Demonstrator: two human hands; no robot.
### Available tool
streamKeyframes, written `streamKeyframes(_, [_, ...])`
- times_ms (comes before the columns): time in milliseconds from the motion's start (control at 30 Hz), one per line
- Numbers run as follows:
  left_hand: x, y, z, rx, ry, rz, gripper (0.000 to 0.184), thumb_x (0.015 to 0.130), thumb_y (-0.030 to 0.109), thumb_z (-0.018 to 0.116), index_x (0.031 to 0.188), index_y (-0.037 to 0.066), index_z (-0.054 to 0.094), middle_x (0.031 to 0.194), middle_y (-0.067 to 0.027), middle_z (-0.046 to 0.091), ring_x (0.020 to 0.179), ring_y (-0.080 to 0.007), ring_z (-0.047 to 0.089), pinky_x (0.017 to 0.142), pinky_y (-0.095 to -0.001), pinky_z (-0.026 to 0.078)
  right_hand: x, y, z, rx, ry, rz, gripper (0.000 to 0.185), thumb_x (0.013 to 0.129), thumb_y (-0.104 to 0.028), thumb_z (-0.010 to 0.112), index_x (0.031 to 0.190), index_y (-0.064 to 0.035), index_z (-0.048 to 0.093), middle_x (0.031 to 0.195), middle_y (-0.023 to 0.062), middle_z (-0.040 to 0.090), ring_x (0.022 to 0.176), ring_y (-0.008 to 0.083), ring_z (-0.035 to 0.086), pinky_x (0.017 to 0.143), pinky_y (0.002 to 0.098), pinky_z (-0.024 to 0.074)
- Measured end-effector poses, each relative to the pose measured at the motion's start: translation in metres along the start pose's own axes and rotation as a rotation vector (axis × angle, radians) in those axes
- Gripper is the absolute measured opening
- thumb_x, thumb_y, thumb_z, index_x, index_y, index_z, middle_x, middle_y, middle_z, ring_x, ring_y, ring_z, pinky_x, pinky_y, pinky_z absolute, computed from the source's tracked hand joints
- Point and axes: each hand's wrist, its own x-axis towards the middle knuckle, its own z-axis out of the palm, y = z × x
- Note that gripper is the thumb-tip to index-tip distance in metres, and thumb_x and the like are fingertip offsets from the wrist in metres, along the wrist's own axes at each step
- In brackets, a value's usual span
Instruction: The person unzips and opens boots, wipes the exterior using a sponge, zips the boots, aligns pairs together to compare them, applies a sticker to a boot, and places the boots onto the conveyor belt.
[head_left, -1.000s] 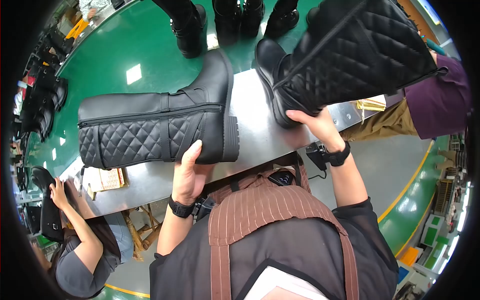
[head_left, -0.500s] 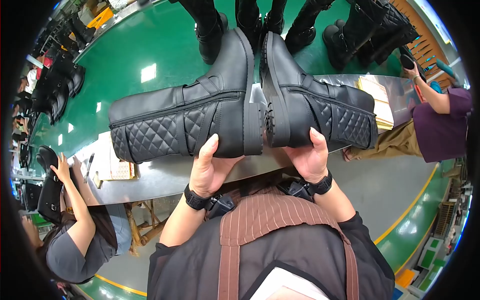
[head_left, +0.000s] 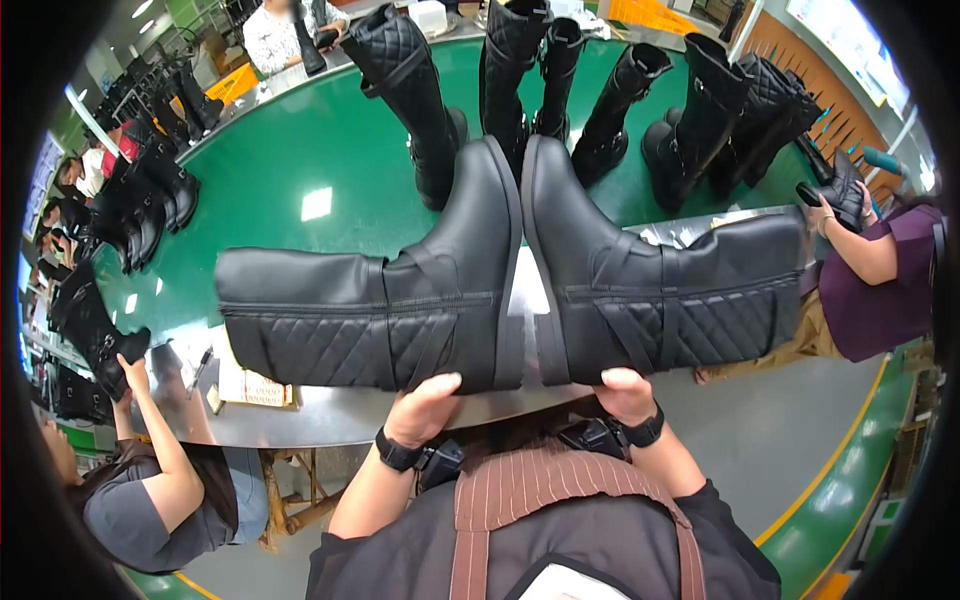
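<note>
In the head view, two black boots are held sideways above the near edge of the bench (head_left: 265, 225), their soles turned toward each other and their toes pointed away from the wearer. The left-side boot (head_left: 345, 315) is gripped near its heel by the left hand (head_left: 425, 408), with the thumb laid against its side and the fingers mostly hidden beneath. The right-side boot (head_left: 690, 290) is gripped likewise near its heel by the right hand (head_left: 628, 398). The shafts are extended outward to either side, and on each a zip line and a quilted panel are shown. A wristband (head_left: 398, 450) is worn on the left wrist, and a striped brown apron (head_left: 560, 490) is seen below. Behind the held pair, more black boots are stood upright, among them a quilted boot (head_left: 405, 95). Printed papers (head_left: 258, 388) and a pen (head_left: 203, 366) are laid at the left. Other boots are handled by a co-worker in grey (head_left: 140, 520) and a co-worker in purple (head_left: 885, 300).
</note>
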Motion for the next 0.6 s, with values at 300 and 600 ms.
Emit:
streamKeyframes(300, [-0.026, 0.027, -0.003, 0.390, 0.026, 0.269, 0.054, 0.076, -0.003, 0.060, 0.130, -0.003, 0.052, 0.130, -0.0147, 0.057, 0.126, -0.0268, 0.050, 0.109, -0.0412, 0.035, -0.015, -0.029, -0.020, -0.497, -0.136, -0.226, 0.067, 0.075, -0.005, 0.072, 0.136, 0.0020, 0.046, 0.135, 0.0120, 0.052, 0.125, 0.0250, 0.049, 0.108, 0.0386, 0.0352])
streamKeyframes(600, [-0.015, 0.051, -0.025, 1.230, 0.207, 0.506, 0.053, 0.077, 0.007, 0.072, 0.128, 0.004, 0.057, 0.129, -0.0169, 0.053, 0.117, -0.0287, 0.052, 0.101, -0.0386, 0.041, 0.019, -0.084, 0.028, -1.553, -0.175, -0.774, 0.073, 0.073, -0.021, 0.074, 0.138, -0.0032, 0.047, 0.145, 0.0249, 0.037, 0.133, 0.0409, 0.038, 0.110, 0.0458, 0.0277])
